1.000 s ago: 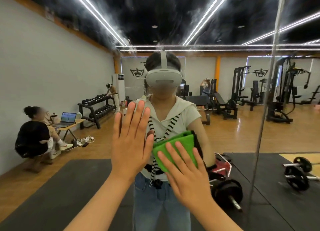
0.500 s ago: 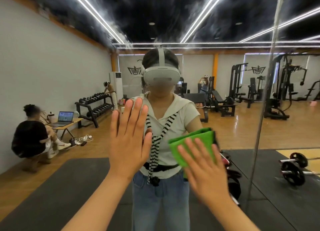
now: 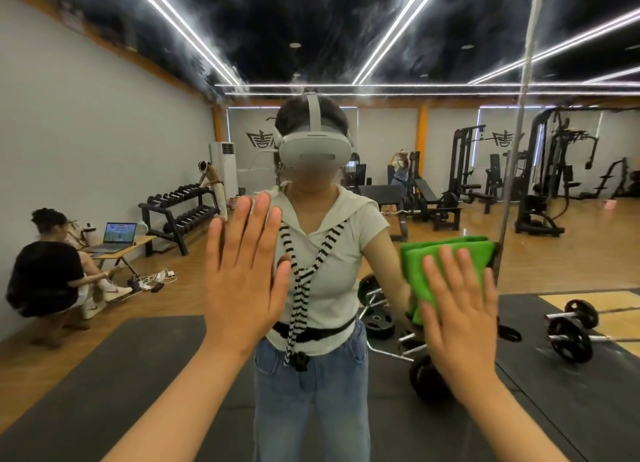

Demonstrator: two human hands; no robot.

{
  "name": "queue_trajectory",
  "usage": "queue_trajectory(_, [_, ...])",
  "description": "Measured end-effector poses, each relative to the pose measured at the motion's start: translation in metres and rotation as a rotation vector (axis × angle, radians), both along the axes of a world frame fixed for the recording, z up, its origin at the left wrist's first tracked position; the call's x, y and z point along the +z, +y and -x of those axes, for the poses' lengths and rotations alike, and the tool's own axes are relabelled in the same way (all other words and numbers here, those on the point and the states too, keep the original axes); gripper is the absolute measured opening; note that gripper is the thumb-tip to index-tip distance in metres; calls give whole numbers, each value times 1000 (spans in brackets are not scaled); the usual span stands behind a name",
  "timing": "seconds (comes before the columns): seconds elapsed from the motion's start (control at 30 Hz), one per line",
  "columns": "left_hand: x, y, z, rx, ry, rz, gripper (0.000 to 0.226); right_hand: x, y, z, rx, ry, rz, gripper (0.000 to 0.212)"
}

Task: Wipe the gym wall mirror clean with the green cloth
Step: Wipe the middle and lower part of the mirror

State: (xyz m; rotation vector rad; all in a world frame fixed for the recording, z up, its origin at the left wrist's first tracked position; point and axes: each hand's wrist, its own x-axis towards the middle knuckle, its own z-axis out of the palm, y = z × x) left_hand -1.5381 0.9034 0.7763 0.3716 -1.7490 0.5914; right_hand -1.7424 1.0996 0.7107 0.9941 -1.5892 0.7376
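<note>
The gym wall mirror [image 3: 346,46] fills the whole view and reflects me and the room behind. My left hand [image 3: 242,274] lies flat against the glass with straight, spread fingers, left of centre. To its right, my right hand [image 3: 457,309] presses the folded green cloth [image 3: 446,257] flat on the mirror with straight fingers. The cloth's upper part shows above my fingertips; its right edge reaches the vertical mirror seam [image 3: 512,171]. Hazy smears show on the glass near the top.
The reflection shows a crouching person [image 3: 45,267] by a laptop at left, a dumbbell rack [image 3: 180,212], weight machines [image 3: 540,184] at right, and barbells [image 3: 568,330] on black floor mats. A second mirror panel begins right of the seam.
My right hand has slid the green cloth rightward and slightly up across the glass, from the centre to the seam. My left hand has stayed flat in place.
</note>
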Motion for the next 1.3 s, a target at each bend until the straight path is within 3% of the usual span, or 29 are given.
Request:
queue_trajectory(0.07, [0, 0, 1, 4, 4, 2, 61, 9, -7, -7, -12, -219, 189, 57])
queue_trajectory(0.13, [-1, -1, 0, 12, 0, 0, 62, 11, -26, -27, -35, -262, 247, 56])
queue_trajectory(0.33, [0, -1, 1, 28, -2, 3, 62, 3, -8, -5, 13, 80, -28, 52])
queue_trajectory(0.47, [0, -1, 2, 25, 12, 10, 61, 57, -9, 1, -41, -217, 254, 56])
queue_trajectory(0.53, [0, 0, 2, 31, 13, 8, 62, 77, -26, -17, -90, -253, 289, 57])
queue_trajectory(0.67, [0, -1, 1, 42, 1, 14, 63, 83, -34, -24, -50, 76, -25, 55])
queue_trajectory(0.73, [0, -1, 1, 48, -3, 11, 64, 97, -16, -4, -80, 159, -80, 54])
queue_trajectory(0.83, [-1, -1, 1, 48, 0, 11, 64, 126, -1, 13, -74, -134, 178, 56])
queue_trajectory(0.9, [-1, -2, 2, 50, 4, 14, 64, 137, -14, -2, -92, -210, 256, 58])
queue_trajectory(1.1, [-1, -1, 1, 33, -6, 9, 65, 162, -13, 0, -45, 177, -64, 55])
queue_trajectory(1.23, [-1, -2, 2, 29, 5, 19, 65, 207, 12, 20, -46, -132, 156, 59])
queue_trajectory(1.3, [-1, -2, 2, 25, 8, 15, 65, 212, -2, 4, -90, -158, 188, 60])
